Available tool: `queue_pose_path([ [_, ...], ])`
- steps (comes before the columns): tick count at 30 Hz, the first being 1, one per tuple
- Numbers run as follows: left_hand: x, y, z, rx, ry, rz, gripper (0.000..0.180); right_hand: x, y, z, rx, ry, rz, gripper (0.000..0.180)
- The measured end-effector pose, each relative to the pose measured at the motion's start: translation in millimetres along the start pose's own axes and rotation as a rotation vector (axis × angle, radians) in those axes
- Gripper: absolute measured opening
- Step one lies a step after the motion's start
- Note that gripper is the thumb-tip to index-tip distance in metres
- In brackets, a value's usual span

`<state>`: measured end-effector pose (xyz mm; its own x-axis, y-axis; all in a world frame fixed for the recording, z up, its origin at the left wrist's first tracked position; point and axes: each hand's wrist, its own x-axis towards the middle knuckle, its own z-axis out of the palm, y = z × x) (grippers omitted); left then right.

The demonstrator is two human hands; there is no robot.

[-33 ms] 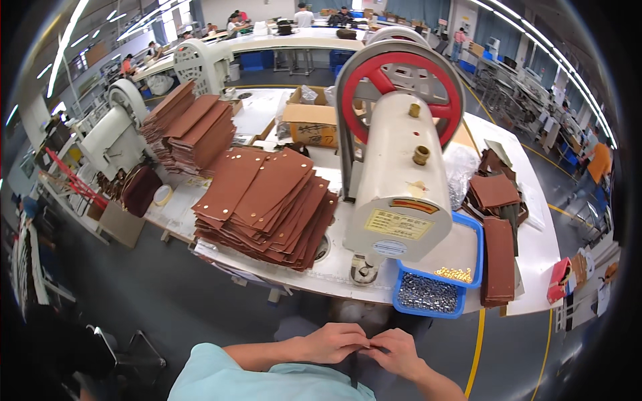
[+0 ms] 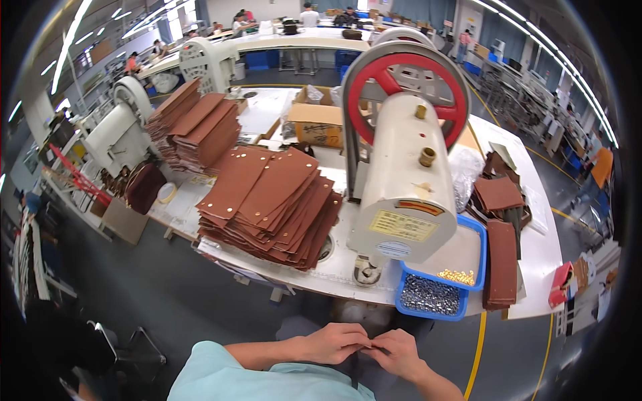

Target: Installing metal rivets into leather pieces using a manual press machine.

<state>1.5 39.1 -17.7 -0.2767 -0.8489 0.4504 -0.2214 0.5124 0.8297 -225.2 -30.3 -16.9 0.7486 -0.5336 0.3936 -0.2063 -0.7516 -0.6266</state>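
Low in front of my body, short of the table's front edge, my left hand (image 2: 336, 342) and my right hand (image 2: 397, 354) meet at the fingertips. Both are closed in a pinch. Anything between the fingers is hidden or too small to name. Beyond them stands a white press machine (image 2: 405, 180) with a red-rimmed wheel (image 2: 461, 100). To its left lies a fanned stack of brown leather pieces (image 2: 267, 200) with brass-coloured studs near their ends. Right of the machine, a blue tray (image 2: 483, 247) holds gold-coloured fasteners (image 2: 457, 276); a smaller blue tray (image 2: 428, 314) holds silver ones.
More brown pieces (image 2: 200, 130) are piled at the back left, near other white machines (image 2: 115, 137). A cardboard box (image 2: 315, 123) sits behind the fanned stack. At the right are a strip-shaped brown stack (image 2: 500, 264) and clear plastic wrap (image 2: 463, 174). People work in the background.
The whole view has shifted slightly, with the table and its things a little further right. My hands keep the same pinch and place.
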Motion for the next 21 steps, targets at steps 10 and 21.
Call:
queue_pose_path([
  [10, 6.0, 5.1, -18.9, 0.200, -0.217, -0.227, 0.047, 13.7, -3.7, 19.0, 0.024, 0.132, -0.185, 0.027],
  [21, -18.3, 0.0, -50.8, -0.407, 0.230, -0.441, 0.030, 40.7, -22.9, 13.2, 0.287, 0.400, -0.032, 0.030],
])
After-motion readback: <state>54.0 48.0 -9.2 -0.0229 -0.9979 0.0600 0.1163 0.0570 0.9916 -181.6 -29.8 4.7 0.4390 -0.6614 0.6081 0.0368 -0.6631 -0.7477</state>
